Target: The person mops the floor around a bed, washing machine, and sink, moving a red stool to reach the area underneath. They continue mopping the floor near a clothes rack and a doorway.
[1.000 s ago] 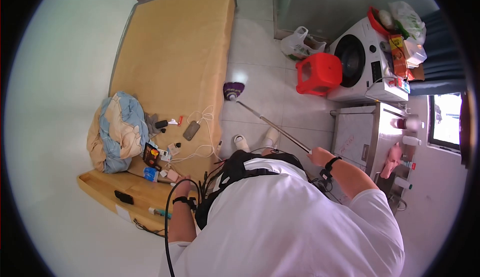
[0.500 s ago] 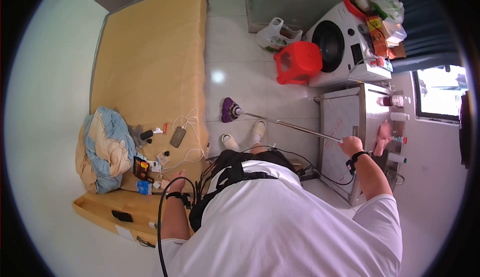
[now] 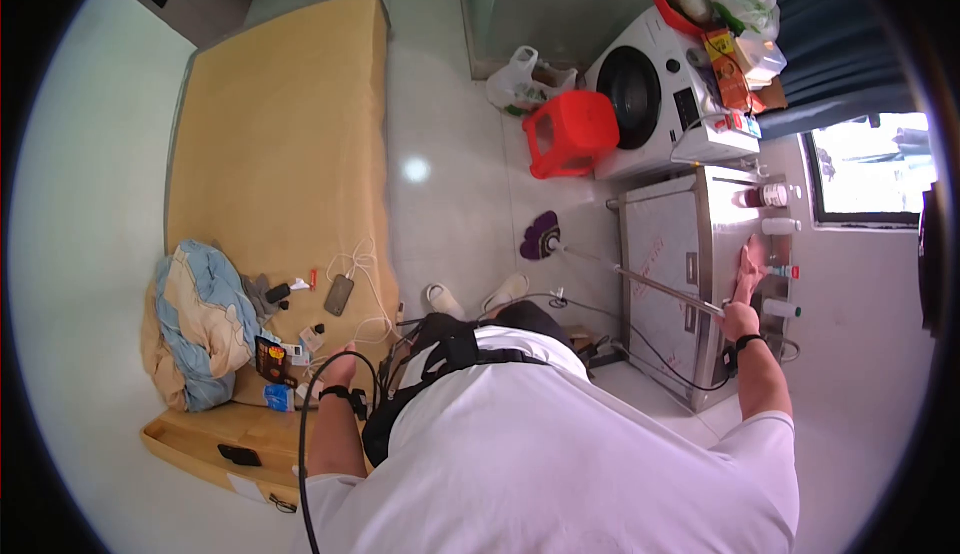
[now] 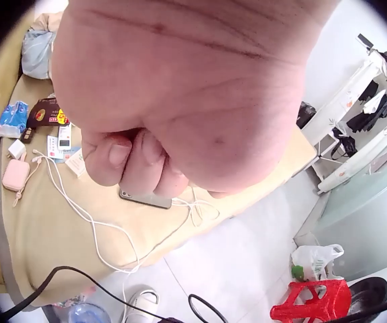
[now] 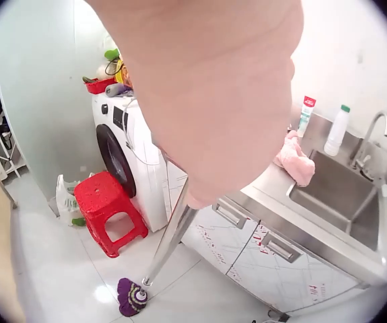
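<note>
Since the earlier head frames the mop head [image 3: 540, 237] has swung off the floor by the bed [image 3: 280, 134] and across to the foot of the steel desk [image 3: 700, 214], and my right hand [image 3: 738, 322] has travelled out over that desk's front edge.

Largest first: the tiled floor [image 3: 440, 124] between bed and desk looks glossy with a light glare; I can't tell which patches are wiped. I judge mopping as mid-way: the strip near the bed seems covered, the stretch by the washing machine [image 3: 650, 104] and red stool [image 3: 570, 134] looks left to do.

The mop handle [image 3: 640, 279] runs as a long slant from the purple head up to my right hand, which is wrapped round its top end; the right wrist view shows the pole [image 5: 170, 239] coming out from under the palm and the head [image 5: 133, 297] down on the tile.

My left hand [image 4: 180, 101] is balled into a fist, holding nothing, hanging over the bed edge above a phone [image 4: 146, 198] and white cable [image 4: 99, 225].
</note>
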Tool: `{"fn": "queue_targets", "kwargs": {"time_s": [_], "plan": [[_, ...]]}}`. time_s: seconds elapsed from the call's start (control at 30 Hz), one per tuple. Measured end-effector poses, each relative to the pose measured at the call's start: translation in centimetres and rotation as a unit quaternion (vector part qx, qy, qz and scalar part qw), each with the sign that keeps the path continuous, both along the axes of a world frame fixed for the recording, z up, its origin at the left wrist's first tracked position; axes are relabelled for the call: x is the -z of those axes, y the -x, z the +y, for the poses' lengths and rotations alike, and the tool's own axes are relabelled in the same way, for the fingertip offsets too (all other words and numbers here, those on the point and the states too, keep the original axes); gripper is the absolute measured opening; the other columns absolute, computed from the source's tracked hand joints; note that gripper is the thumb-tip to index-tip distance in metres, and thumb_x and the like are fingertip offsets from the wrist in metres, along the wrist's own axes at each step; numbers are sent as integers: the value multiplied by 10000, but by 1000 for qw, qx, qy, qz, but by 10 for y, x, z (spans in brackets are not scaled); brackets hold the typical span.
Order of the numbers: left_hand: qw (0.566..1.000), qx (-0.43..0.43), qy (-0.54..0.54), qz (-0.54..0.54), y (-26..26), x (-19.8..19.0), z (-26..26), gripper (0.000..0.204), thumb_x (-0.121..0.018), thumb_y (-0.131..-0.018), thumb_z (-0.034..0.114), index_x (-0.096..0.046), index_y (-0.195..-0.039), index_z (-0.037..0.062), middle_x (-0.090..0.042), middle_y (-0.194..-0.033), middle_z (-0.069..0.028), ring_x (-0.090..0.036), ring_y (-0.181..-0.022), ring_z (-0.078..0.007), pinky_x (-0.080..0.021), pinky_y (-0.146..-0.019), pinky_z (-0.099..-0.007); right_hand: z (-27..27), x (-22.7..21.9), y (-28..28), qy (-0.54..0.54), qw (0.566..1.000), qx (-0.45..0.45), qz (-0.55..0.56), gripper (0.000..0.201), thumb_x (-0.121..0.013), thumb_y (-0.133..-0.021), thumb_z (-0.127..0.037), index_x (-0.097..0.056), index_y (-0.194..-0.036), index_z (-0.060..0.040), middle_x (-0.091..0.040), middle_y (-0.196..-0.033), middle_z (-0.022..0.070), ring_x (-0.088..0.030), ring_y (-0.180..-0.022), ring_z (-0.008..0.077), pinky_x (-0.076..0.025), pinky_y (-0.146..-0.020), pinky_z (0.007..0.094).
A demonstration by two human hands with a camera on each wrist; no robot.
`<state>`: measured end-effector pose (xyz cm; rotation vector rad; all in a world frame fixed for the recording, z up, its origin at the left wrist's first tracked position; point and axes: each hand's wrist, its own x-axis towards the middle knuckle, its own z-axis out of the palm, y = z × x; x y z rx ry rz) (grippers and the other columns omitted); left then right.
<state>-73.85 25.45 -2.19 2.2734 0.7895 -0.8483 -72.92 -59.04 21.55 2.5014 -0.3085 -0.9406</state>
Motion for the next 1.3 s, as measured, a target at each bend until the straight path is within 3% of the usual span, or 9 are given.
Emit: {"fn": "queue_targets", "kwargs": {"time_s": [0.1, 0.4, 0.53, 0.7, 0.8, 0.97, 1.13, 1.23, 1.3], "plan": [[998, 61, -11, 31, -2, -12, -3, 412, -478, -886, 324, -581, -993, -60, -598, -988, -267, -553, -958, -414, -432, -784, -441, -5, 4, -8, -27, 999, 19, 4, 408, -574, -789, -444, -679, -767, -50, -649, -749, 142, -633, -737, 310, -506, -669, 405], [997, 50, -44, 44, -4, -27, -14, 514, -422, -890, 416, -589, -1007, -56, -579, -1022, -285, -529, -1022, -409, -425, -830, -433, 1, 57, -49, -93, 996, -11, 11, 430, -541, -806, -451, -667, -809, -40, -644, -817, 167, -619, -821, 329, -492, -726, 412], [998, 23, -36, 46, 0, -29, -14, 513, -408, -893, 424, -594, -1021, -36, -581, -1042, -268, -524, -1034, -405, -413, -855, -428, 54, 92, -82, -134, 989, 19, 56, 445, -507, -830, -456, -652, -896, -41, -644, -873, 172, -616, -858, 332, -492, -750, 410], [996, 33, -68, 41, 18, -30, -10, 501, -377, -905, 417, -600, -1014, -18, -588, -1043, -246, -533, -1024, -390, -408, -866, -428, 145, 158, -111, -184, 982, 30, -2, 448, -482, -856, -457, -643, -909, -43, -646, -917, 161, -612, -878, 336, -492, -750, 423], [987, 67, -93, 116, 2, -78, -26, 483, -355, -915, 391, -595, -1010, -17, -586, -1044, -249, -537, -1017, -380, -399, -877, -431, 218, 180, -134, -212, 976, 39, -44, 460, -492, -850, -466, -651, -890, -36, -647, -910, 166, -617, -882, 335, -499, -756, 420], [992, 92, -86, -12, 52, -11, 30, 464, -422, -852, 414, -630, -948, 10, -600, -951, -267, -570, -922, -406, -436, -806, -441, 295, 204, -168, -231, 968, 59, -79, 441, -512, -842, -462, -668, -871, -51, -659, -880, 146, -633, -853, 315, -508, -729, 407], [994, 18, -90, 53, 34, -33, 22, 483, -427, -845, 435, -628, -997, 23, -606, -968, -253, -568, -952, -393, -426, -839, -430, 285, 200, -158, -217, 970, 76, -80, 443, -509, -843, -475, -675, -882, -66, -659, -900, 139, -629, -883, 307, -506, -744, 398], [998, -43, -29, 43, 46, -9, 32, 512, -407, -858, 439, -616, -991, -9, -599, -982, -262, -560, -964, -400, -417, -841, -436, 248, 187, -116, -189, 974, 110, -55, 458, -507, -834, -476, -655, -919, -51, -644, -953, 160, -607, -924, 328, -490, -780, 422], [998, -11, -51, 15, 43, -26, 23, 502, -420, -854, 456, -627, -976, 16, -617, -946, -238, -575, -916, -399, -434, -801, -443, 216, 187, -76, -194, 969, 144, -50, 460, -517, -823, -466, -653, -923, -38, -639, -966, 170, -602, -933, 338, -486, -797, 420]]}}
